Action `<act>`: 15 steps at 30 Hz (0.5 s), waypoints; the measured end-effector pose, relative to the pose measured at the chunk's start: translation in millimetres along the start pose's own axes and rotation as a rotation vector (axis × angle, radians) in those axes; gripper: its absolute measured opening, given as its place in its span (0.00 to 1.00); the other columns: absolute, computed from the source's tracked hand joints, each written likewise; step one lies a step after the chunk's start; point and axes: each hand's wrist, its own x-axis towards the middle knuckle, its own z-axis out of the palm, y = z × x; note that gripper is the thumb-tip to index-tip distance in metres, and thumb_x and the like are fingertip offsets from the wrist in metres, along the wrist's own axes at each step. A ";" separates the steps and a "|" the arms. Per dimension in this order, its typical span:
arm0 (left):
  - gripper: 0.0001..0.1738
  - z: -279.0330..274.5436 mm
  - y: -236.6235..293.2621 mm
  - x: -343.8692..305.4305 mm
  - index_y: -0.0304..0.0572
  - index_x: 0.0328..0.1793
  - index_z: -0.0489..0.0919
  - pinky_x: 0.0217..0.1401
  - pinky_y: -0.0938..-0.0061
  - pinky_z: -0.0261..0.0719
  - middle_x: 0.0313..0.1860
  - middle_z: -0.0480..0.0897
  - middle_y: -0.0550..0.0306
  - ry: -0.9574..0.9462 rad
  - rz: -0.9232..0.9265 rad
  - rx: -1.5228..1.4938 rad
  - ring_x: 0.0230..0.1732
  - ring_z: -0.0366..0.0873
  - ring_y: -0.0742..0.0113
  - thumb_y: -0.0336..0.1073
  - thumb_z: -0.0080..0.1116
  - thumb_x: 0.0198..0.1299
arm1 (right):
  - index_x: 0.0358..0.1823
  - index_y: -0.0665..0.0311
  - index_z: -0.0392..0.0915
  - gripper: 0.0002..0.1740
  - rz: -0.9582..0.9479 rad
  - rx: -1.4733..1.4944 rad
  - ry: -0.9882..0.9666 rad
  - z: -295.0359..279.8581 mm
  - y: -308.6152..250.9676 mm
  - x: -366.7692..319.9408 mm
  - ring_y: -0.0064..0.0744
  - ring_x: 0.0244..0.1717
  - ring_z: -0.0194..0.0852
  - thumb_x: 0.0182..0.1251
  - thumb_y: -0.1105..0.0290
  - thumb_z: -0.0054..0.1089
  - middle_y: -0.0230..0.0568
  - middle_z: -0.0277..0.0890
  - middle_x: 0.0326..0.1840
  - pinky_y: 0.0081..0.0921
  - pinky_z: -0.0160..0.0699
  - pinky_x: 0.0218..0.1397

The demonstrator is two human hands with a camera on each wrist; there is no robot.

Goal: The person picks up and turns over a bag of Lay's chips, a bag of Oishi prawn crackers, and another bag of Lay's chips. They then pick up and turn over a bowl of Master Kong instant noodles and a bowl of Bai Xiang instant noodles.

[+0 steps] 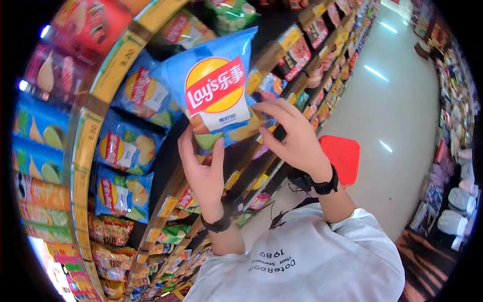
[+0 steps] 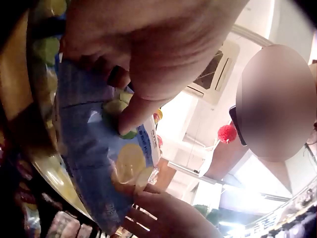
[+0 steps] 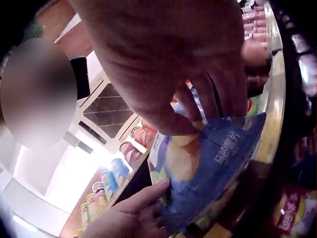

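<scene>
A blue bag of potato chips (image 1: 214, 90) with a round yellow and red logo is held up before the shelf, front towards the head camera. My left hand (image 1: 201, 176) grips its lower left part, thumb (image 2: 132, 118) laid on the front and the other fingers mostly hidden behind. At the lower right corner my right hand (image 1: 297, 143) pinches the bag, thumb and index finger on its edge. In the right wrist view the back of the right hand (image 3: 183, 64) fills the top, with the chip bag (image 3: 208, 168) below it. Both wrists wear black straps.
Similar blue chip bags (image 1: 123, 194) stand on the shelf at the left, behind yellow price strips (image 1: 113, 68). More snack shelves (image 1: 297, 55) run along the aisle. A red flat-topped object (image 1: 342, 158) stands on the pale floor (image 1: 387, 100). Packed shelves (image 1: 455, 166) line the right side.
</scene>
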 end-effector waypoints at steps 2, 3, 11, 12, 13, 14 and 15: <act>0.33 26.8 10.8 2.6 0.34 0.72 0.70 0.69 0.65 0.71 0.63 0.74 0.47 -0.056 -0.073 -0.175 0.64 0.74 0.57 0.29 0.70 0.61 | 0.59 0.64 0.77 0.23 0.056 -0.123 0.053 -19.9 7.7 -11.4 0.54 0.57 0.76 0.60 0.77 0.66 0.50 0.76 0.56 0.40 0.78 0.60; 0.33 39.0 10.1 4.1 0.34 0.71 0.70 0.68 0.65 0.71 0.63 0.74 0.47 -0.100 -0.044 -0.171 0.64 0.74 0.57 0.29 0.70 0.60 | 0.60 0.64 0.77 0.24 0.087 -0.117 0.062 -33.3 5.4 -13.9 0.53 0.56 0.77 0.61 0.76 0.66 0.50 0.76 0.56 0.38 0.79 0.59; 0.33 146.9 19.3 3.7 0.34 0.70 0.71 0.70 0.61 0.71 0.65 0.74 0.42 -0.436 0.087 -0.183 0.66 0.74 0.48 0.30 0.69 0.60 | 0.62 0.64 0.78 0.24 0.279 -0.366 0.241 -110.2 24.8 -62.7 0.49 0.54 0.79 0.62 0.79 0.63 0.48 0.77 0.55 0.35 0.80 0.56; 0.33 158.7 20.8 1.8 0.34 0.71 0.71 0.70 0.61 0.71 0.65 0.74 0.41 -0.463 0.127 -0.189 0.65 0.74 0.48 0.29 0.69 0.59 | 0.61 0.65 0.78 0.23 0.327 -0.350 0.276 -116.4 26.8 -70.1 0.49 0.54 0.79 0.63 0.79 0.62 0.48 0.77 0.55 0.35 0.79 0.57; 0.33 170.7 22.5 -0.1 0.34 0.71 0.71 0.69 0.61 0.71 0.64 0.74 0.41 -0.488 0.168 -0.195 0.65 0.74 0.47 0.29 0.69 0.59 | 0.62 0.65 0.78 0.24 0.362 -0.377 0.290 -123.2 29.4 -77.3 0.48 0.54 0.79 0.63 0.79 0.62 0.48 0.77 0.55 0.35 0.79 0.57; 0.33 180.1 30.7 0.1 0.34 0.71 0.71 0.69 0.61 0.71 0.64 0.74 0.41 -0.548 0.177 -0.202 0.64 0.74 0.46 0.29 0.69 0.59 | 0.62 0.66 0.78 0.24 0.395 -0.404 0.302 -130.8 32.1 -84.6 0.48 0.55 0.79 0.63 0.80 0.62 0.48 0.77 0.56 0.35 0.79 0.57; 0.33 191.8 32.2 -3.0 0.35 0.71 0.71 0.69 0.61 0.72 0.64 0.74 0.42 -0.586 0.156 -0.248 0.64 0.74 0.46 0.29 0.68 0.59 | 0.62 0.66 0.77 0.24 0.430 -0.431 0.312 -138.0 33.6 -92.0 0.48 0.55 0.79 0.63 0.80 0.62 0.48 0.77 0.56 0.35 0.79 0.58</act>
